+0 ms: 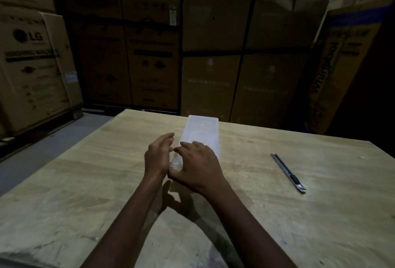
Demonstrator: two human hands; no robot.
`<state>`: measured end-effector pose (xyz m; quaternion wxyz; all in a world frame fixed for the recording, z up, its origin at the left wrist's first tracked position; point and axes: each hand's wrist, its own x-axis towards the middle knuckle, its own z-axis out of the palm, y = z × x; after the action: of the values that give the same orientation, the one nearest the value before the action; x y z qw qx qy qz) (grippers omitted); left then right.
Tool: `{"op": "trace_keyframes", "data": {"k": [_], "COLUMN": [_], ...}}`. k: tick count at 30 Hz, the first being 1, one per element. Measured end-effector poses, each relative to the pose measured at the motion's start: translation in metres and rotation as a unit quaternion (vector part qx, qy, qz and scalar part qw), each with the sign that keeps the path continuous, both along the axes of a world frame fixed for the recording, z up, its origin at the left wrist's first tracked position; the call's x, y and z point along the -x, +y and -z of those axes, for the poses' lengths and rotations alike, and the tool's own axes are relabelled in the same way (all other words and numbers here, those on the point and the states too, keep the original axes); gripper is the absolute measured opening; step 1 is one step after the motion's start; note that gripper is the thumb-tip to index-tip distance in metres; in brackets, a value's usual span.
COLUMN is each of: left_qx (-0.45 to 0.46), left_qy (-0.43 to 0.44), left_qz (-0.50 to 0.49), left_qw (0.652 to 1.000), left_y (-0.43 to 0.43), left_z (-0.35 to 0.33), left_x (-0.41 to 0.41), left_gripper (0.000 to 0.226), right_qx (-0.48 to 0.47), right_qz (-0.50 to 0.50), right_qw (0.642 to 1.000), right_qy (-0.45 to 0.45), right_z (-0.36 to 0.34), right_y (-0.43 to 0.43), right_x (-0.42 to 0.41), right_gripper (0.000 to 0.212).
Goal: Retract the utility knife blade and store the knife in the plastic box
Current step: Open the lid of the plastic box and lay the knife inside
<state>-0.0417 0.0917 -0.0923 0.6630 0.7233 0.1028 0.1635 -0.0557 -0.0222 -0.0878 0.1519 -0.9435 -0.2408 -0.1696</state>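
Note:
A long translucent plastic box (202, 130) lies on the wooden table (85, 182), running away from me at the centre. My left hand (157, 156) is against the box's near left side, fingers slightly spread. My right hand (197, 167) rests over the box's near end, with the thumb under the near corner and the fingers on top. A utility knife (288, 172) with a metal body and a black slider lies alone on the table to the right, well apart from both hands. I cannot make out whether its blade is out.
Stacked cardboard appliance cartons (213, 49) stand behind the table's far edge. More cartons (32, 71) are at the left and one (342, 64) leans at the right. A strip of grey floor (53, 143) runs along the table's left edge.

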Motion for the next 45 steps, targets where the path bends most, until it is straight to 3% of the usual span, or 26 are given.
{"op": "trace_keyframes", "data": {"k": [7, 10, 14, 17, 22, 25, 28, 30, 33, 37, 40, 45], "left_qx": [0.209, 0.280, 0.124, 0.069, -0.060, -0.084, -0.090, -0.083, -0.065, -0.058, -0.052, -0.059], "left_qy": [0.032, 0.031, 0.066, 0.057, 0.067, 0.082, 0.077, 0.051, 0.027, 0.021, 0.023, 0.033], "left_qz": [0.002, 0.010, -0.011, -0.029, -0.058, -0.069, -0.070, -0.059, -0.039, -0.046, -0.053, -0.071], "left_qw": [0.977, 0.960, 0.990, 0.996, 0.994, 0.991, 0.991, 0.994, 0.997, 0.997, 0.997, 0.995], "left_y": [0.041, 0.060, 0.066, 0.076, 0.084, 0.077, 0.075, 0.074, 0.072, 0.072, 0.079, 0.088], "left_z": [-0.007, -0.010, -0.009, -0.005, 0.008, 0.009, 0.008, 0.006, 0.006, 0.007, 0.007, 0.007], "left_x": [0.011, 0.009, 0.011, 0.013, 0.004, 0.009, 0.014, 0.015, 0.015, 0.015, 0.016, 0.018], "left_gripper": [0.039, 0.044, 0.019, 0.025, 0.030, 0.029, 0.030, 0.029, 0.029, 0.031, 0.029, 0.029], "right_qx": [0.006, -0.050, -0.177, -0.217, -0.117, -0.060, -0.076, -0.142, -0.318, -0.471, -0.594, -0.722], "right_qz": [-0.036, -0.056, -0.073, -0.076, -0.085, -0.062, -0.071, -0.088, -0.057, 0.017, 0.076, 0.123], "right_qw": [0.999, 0.996, 0.979, 0.970, 0.975, 0.979, 0.982, 0.973, 0.941, 0.873, 0.797, 0.680], "right_qy": [-0.030, -0.050, -0.077, -0.083, -0.171, -0.184, -0.160, -0.157, -0.101, -0.128, -0.080, 0.047], "right_z": [-0.010, -0.019, -0.023, -0.022, -0.017, -0.010, -0.008, -0.009, -0.019, -0.024, -0.023, -0.009], "right_y": [0.053, 0.068, 0.081, 0.087, 0.098, 0.101, 0.097, 0.092, 0.080, 0.062, 0.051, 0.030], "right_x": [0.005, 0.003, -0.004, -0.007, -0.010, -0.014, -0.019, -0.025, -0.032, -0.034, -0.039, -0.047], "right_gripper": [0.051, 0.049, 0.046, 0.047, 0.031, 0.036, 0.038, 0.038, 0.048, 0.054, 0.041, 0.014]}}
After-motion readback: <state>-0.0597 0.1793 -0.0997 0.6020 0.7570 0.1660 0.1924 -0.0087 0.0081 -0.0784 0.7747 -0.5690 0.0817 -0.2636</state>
